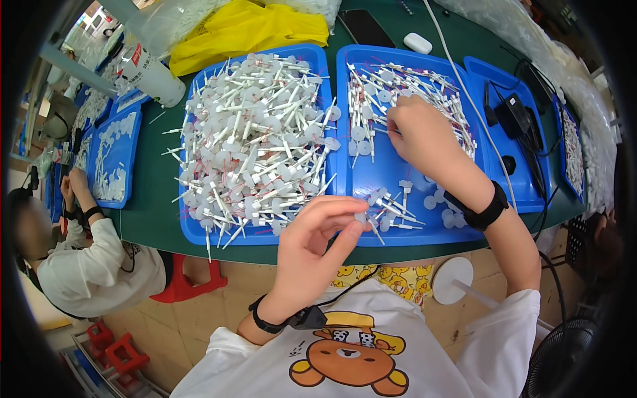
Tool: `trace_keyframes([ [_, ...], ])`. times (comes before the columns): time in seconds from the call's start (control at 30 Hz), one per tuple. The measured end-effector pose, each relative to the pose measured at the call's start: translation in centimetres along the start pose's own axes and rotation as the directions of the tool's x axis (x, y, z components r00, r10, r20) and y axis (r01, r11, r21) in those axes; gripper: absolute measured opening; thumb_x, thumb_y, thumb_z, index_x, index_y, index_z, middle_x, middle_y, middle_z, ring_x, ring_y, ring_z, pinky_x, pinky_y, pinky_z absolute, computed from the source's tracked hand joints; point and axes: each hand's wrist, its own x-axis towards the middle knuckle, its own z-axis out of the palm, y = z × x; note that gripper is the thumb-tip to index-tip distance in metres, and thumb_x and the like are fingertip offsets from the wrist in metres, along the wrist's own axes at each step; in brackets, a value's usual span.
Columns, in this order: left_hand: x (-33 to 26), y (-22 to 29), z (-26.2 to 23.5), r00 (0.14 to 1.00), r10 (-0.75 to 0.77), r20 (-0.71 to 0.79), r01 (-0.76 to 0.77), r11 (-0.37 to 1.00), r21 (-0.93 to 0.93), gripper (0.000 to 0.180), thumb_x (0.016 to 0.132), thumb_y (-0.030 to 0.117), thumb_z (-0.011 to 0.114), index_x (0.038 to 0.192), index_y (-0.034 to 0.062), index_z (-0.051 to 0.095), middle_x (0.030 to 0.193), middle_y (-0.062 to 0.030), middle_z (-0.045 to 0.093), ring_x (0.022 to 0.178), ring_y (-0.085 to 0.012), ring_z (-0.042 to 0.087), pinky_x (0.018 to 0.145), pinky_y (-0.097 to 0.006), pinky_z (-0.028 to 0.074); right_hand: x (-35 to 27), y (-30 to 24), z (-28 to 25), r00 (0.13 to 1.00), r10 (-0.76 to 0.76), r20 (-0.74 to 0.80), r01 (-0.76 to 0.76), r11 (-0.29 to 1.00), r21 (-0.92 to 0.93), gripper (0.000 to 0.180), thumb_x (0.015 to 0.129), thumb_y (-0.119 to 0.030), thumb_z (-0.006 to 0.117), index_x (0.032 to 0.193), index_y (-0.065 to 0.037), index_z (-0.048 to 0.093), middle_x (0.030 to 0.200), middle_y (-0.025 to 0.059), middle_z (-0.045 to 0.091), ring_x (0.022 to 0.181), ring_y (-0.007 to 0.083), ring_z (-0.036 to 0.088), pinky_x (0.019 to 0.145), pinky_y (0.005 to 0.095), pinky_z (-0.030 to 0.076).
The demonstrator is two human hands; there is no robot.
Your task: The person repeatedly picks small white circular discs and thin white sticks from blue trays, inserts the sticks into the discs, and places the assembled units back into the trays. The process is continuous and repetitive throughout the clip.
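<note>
My left hand (317,232) is over the near edge between two blue trays, thumb and fingertips closed on a small white part with a translucent disc (361,217). My right hand (423,131) is curled over the right blue tray (391,174), beside a pile of thin white stick parts with reddish ends (434,85). Its fingertips are tucked under, so whatever they hold is hidden. Loose translucent discs (453,217) and a few stick parts with discs (405,192) lie near the front of this tray.
The left blue tray (188,225) is heaped with white stick-and-disc parts (255,139). Behind stand a yellow plastic bag (249,33), a phone (366,28) and a white case (417,44). A cable (479,113) crosses the right tray; an adapter (513,116) lies farther right. Another person (99,265) works at left.
</note>
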Motion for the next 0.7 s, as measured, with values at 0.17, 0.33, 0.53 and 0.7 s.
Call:
trace_keyframes([
  [0.17, 0.3, 0.7, -0.4, 0.996, -0.082, 0.036, 0.088, 0.972, -0.218, 0.031, 0.096, -0.003, 0.059, 0.126, -0.0036, 0.052, 0.127, -0.0147, 0.059, 0.112, -0.0245, 0.064, 0.097, -0.036, 0.051, -0.8, -1.9, -4.6, 0.982, 0.191, 0.009, -0.169, 0.846, 0.506, 0.008, 0.087, -0.003, 0.067, 0.095, -0.001, 0.065, 0.087, 0.0060, 0.063, 0.084, 0.0166, 0.064, 0.073, 0.0279, 0.050],
  [0.33, 0.7, 0.9, 0.4, 0.985, -0.140, 0.100, 0.167, 0.913, -0.372, 0.030, 0.098, 0.006, 0.060, 0.126, -0.0002, 0.050, 0.127, -0.0156, 0.060, 0.109, -0.0261, 0.064, 0.099, -0.040, 0.050, -4.6, -5.5, -8.1, 0.945, 0.326, -0.038, -0.042, 0.235, 0.971, 0.021, 0.092, 0.002, 0.064, 0.112, 0.005, 0.064, 0.101, 0.0089, 0.063, 0.094, 0.0152, 0.063, 0.081, 0.0267, 0.051],
  [0.53, 0.7, 0.3, 1.2, 0.971, -0.076, 0.229, 0.181, 0.857, -0.482, 0.033, 0.095, -0.008, 0.057, 0.126, -0.0008, 0.048, 0.130, -0.0158, 0.056, 0.119, -0.0282, 0.062, 0.102, -0.037, 0.049, -9.8, -6.3, -9.2, 0.943, 0.178, -0.282, 0.189, 0.414, 0.891, 0.026, 0.085, 0.011, 0.064, 0.110, 0.005, 0.066, 0.103, 0.0164, 0.067, 0.095, 0.0208, 0.065, 0.082, 0.0292, 0.051],
  [0.7, 0.4, 0.1, 1.7, 0.959, -0.104, 0.263, 0.229, 0.831, -0.507, 0.033, 0.094, -0.009, 0.058, 0.125, -0.0006, 0.048, 0.130, -0.0164, 0.056, 0.120, -0.0285, 0.062, 0.102, -0.038, 0.050, -11.5, -6.4, -7.7, 0.854, 0.234, -0.465, 0.321, 0.467, 0.824, 0.024, 0.086, 0.010, 0.063, 0.108, 0.002, 0.064, 0.100, 0.0180, 0.068, 0.088, 0.0224, 0.067, 0.076, 0.0298, 0.053],
])
